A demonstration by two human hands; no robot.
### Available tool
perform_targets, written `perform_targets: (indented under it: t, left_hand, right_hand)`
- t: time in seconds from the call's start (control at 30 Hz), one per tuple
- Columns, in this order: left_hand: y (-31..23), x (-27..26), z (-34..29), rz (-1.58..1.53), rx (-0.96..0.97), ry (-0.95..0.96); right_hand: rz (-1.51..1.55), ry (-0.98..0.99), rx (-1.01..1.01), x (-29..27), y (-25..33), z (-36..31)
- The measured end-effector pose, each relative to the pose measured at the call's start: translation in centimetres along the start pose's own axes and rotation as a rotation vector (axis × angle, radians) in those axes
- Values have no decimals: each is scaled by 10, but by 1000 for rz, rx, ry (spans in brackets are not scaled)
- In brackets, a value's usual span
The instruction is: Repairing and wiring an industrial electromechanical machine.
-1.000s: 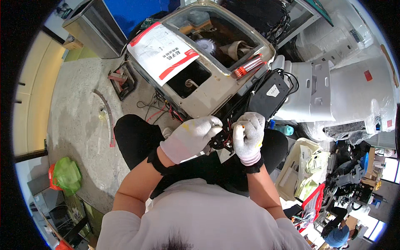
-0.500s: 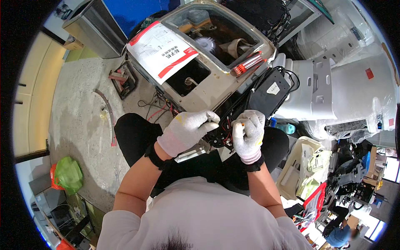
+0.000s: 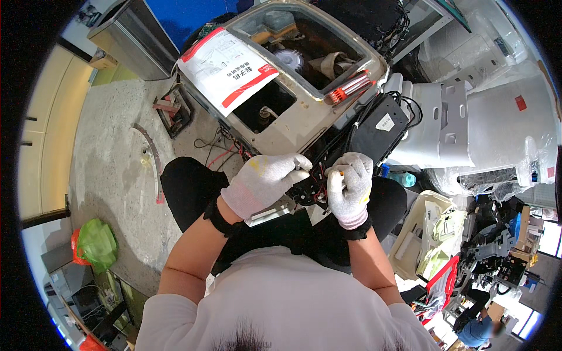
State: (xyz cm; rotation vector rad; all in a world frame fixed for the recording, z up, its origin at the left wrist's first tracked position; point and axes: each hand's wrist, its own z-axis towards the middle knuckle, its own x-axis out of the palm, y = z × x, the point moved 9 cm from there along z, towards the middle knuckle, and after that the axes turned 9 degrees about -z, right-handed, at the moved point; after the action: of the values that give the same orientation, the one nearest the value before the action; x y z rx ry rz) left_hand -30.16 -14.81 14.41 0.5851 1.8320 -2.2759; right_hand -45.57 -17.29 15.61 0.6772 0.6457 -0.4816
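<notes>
My left hand point(image 3: 263, 181), in a pale work glove with a yellow stain, is closed in a pinch. A small greyish bit shows between thumb and fingertips, too small to name. Level with it on the right, my right hand point(image 3: 351, 187), gloved too, is curled shut around something mostly hidden. Only a small orange end point(image 3: 341, 174) shows at its fingers. Between and behind the hands lies a tangle of dark and red wires point(image 3: 311, 188). Just beyond stands a beige machine housing point(image 3: 293, 134) with dark openings.
On the housing lie a white and red leaflet point(image 3: 234, 70) and several red-handled screwdrivers point(image 3: 351, 89). A black box point(image 3: 383, 126) with cables leans at its right. White plastic panels point(image 3: 497, 123) stand farther right. A green bag point(image 3: 96, 244) sits on the left floor; a person point(image 3: 477, 330) is at lower right.
Both hands keep their grips and nearly the same places. My left hand has shifted very slightly to the right.
</notes>
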Motion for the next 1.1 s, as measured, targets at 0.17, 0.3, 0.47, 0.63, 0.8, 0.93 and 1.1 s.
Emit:
perform_targets:
  t: [0.17, 0.3, 0.47, 0.63, 0.8, 0.93, 1.1]
  left_hand:
    - [3, 4, 1, -44, -19, 26]
    - [1, 7, 3, -24, 3, 30]
    - [6, 15, 0, -1, -84, 65]
    - [-13, 13, -3, 163, 176, -6]
    - [-3, 10, -9, 58, 37, -115]
    - [6, 15, -17, 66, -61, -95]
    - [13, 17, -18, 66, -49, -68]
  right_hand:
    - [4, -8, 15, 0, 0, -1]
    - [-14, 68, 1, 1, 6, 5]
    - [-106, 187, -19, -6, 24, 15]
    - [11, 145, 64, -8, 42, 20]
    - [3, 115, 96, -3, 47, 29]
    - [-77, 234, 108, 5, 52, 28]
    - [-93, 229, 81, 6, 57, 29]
